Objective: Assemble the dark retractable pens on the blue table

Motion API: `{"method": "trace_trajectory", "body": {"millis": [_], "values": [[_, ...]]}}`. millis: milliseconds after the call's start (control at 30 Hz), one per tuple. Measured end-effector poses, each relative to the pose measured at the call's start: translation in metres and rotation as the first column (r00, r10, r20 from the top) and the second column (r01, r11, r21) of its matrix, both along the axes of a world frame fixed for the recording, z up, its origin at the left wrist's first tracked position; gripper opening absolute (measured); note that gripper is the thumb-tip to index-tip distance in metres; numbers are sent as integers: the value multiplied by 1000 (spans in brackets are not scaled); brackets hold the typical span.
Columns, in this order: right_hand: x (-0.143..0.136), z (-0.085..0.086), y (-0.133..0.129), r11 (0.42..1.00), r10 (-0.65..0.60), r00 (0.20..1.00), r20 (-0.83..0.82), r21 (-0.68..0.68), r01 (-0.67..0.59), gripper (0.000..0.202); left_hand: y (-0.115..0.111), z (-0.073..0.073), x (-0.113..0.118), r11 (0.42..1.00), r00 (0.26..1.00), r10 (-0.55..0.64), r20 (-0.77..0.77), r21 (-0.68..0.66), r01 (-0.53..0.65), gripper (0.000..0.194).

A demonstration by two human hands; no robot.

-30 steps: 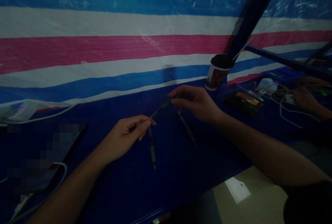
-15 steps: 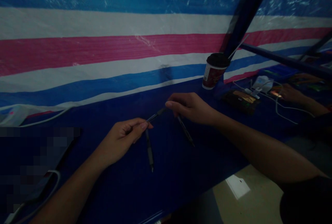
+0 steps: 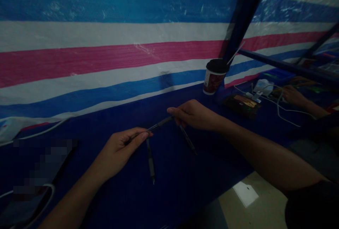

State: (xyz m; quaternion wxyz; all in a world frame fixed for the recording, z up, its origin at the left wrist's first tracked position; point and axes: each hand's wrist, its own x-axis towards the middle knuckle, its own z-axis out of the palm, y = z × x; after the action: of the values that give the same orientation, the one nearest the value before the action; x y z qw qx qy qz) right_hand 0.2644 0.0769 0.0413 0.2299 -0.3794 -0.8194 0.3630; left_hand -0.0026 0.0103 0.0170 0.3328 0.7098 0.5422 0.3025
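1. Pen (image 3: pixel 162 122): spans between both hands; ends obscured by fingers.
2. Left hand (image 3: pixel 120 151): pinches the pen's near end.
3. Right hand (image 3: pixel 196 115): fingertips narrow, at the far end; grip cannot be confirmed.
4. Second pen (image 3: pixel 150 163), third pen (image 3: pixel 189 140): just below left and right fingertips, respectively; upper ends indistinct.

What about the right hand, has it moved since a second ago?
Yes: judged against the paper cup, the right hand has drawn back a little, widening the gap between them.
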Motion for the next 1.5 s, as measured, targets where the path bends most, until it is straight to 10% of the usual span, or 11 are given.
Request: {"method": "trace_trajectory", "body": {"millis": [167, 433, 700, 967, 1233, 1500], "values": [[0, -6, 7, 985, 128, 974, -186, -93, -148, 29, 0, -4, -2, 1000, 1000, 19, 0, -11, -19, 41], [2, -5, 5, 981, 191, 981, -21, 42, -190, 29, 0, -12, -5, 988, 1000, -3, 31, -154, 8, 59], [-2, -7, 3, 944, 166, 984, -64, -276, -177, 59, -5, -5, 2, 999, 999, 48, 11, 9, -48, 48], [-1, 1, -4, 974, 224, 973, -46, 21, -224, 35, -5, -6, -2, 1000, 1000, -15, -6, 25, 15, 45], [-6, -8, 5, 895, -48, 965, -258, -441, -73, 58, -9, -1, 3, 998, 998, -69, 3, 0, 69, 35], [-6, -8, 8, 777, -185, 921, -344, -625, -78, 53, -8, -1, 7, 983, 982, -166, 86, 92, 158, 15]]}}
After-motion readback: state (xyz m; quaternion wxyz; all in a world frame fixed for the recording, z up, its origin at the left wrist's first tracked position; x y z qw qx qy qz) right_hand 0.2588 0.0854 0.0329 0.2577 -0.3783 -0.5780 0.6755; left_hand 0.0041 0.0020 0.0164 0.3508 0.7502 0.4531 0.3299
